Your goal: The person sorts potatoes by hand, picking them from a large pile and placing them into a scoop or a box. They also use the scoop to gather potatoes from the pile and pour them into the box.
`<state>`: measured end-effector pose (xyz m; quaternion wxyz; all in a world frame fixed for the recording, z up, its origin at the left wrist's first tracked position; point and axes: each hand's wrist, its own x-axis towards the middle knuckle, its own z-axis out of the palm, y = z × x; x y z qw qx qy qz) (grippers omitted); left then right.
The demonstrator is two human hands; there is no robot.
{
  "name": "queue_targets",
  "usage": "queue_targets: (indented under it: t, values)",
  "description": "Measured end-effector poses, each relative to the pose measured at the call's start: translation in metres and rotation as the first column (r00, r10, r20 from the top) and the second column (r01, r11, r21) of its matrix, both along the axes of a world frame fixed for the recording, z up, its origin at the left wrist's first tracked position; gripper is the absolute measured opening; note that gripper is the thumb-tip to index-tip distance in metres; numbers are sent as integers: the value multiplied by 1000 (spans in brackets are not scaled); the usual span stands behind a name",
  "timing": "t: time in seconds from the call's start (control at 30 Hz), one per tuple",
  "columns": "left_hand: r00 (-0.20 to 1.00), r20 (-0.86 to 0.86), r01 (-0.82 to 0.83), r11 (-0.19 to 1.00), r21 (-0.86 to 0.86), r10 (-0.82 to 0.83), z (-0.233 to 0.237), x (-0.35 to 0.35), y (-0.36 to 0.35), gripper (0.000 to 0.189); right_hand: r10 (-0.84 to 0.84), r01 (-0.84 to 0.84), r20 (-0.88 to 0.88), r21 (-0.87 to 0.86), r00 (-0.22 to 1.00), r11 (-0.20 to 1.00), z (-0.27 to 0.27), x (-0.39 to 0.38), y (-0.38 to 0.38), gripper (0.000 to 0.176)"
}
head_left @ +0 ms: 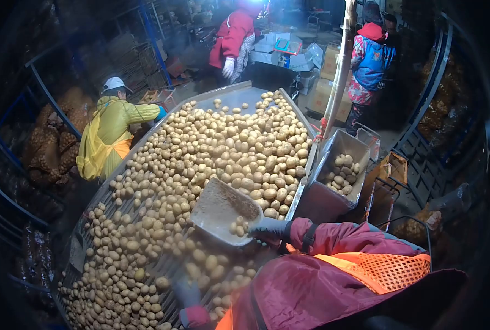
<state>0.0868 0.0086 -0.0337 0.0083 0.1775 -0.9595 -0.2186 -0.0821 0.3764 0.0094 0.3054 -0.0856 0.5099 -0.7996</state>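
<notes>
My right hand (272, 228), in a greyish glove, is closed around the handle end of a wide, dirt-smeared scoop (218, 208). A few small potatoes (239, 226) lie in it near the handle. The scoop is over a large heap of potatoes (223, 159) spread across a sloping slatted sorting table (231, 98). Lower down, my left hand (187, 292) hovers over or touches the potatoes at the near end. Motion smears it, so its fingers cannot be made out. Burgundy sleeves and an orange mesh vest cover my arms and body.
A metal bin (337, 190) with potatoes stands at the table's right side, beside a wooden pole (341, 71). At the left edge works a person in yellow (110, 129). Two more people stand behind, near cardboard boxes (327, 102). Filled net sacks (52, 143) are at left.
</notes>
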Motion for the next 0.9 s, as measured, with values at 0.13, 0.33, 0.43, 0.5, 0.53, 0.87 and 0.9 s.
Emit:
queue_targets:
  t: [0.13, 0.33, 0.43, 0.5, 0.53, 0.87, 0.9]
  values:
    - [997, -73, 9, 995, 96, -2, -21, 21, -15, 44, 30, -43, 106, 124, 994, 991, -8, -2, 8, 13]
    - [993, -106, -29, 991, 129, 43, 12, -18, 1, 56, 23, -61, 178, 213, 984, 975, -17, 0, 13, 12]
    - [987, -142, 91, 991, 97, -76, -3, -44, 8, 60, 20, -73, 199, 261, 980, 963, -26, 1, 17, 12]
    - [997, -76, 39, 997, 66, -34, -13, -50, 17, 61, 18, -81, 209, 299, 978, 951, -35, 1, 19, 12]
    - [999, -16, 50, 993, 111, -49, -7, -54, 26, 61, 13, -81, 213, 317, 977, 945, -38, 1, 20, 12]
    - [998, -59, -14, 987, 160, 23, -14, -38, 24, 48, -54, -14, 239, 273, 969, 962, -16, 10, 14, 31]
    - [998, -63, -14, 987, 161, 24, -15, -33, 22, 48, -59, -7, 236, 272, 970, 962, -13, 10, 13, 32]
